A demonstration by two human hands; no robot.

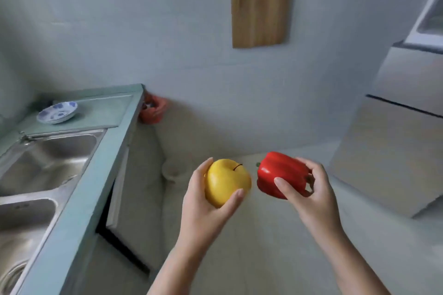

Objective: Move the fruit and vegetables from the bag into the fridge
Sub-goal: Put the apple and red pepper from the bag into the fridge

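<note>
Fridge [393, 151] stands to the right, doors shut, nearer the right hand [309, 189] than the left hand [206, 199]. Right fingers clasp one red bell pepper [278, 172] — long axis roughly level, stem end pointing left, away from the fridge. Left fingers cup one yellow apple [225, 181], stem up, just left of the pepper, apart. Bag not in view. Both hands full — opening a door looks awkward.
</note>
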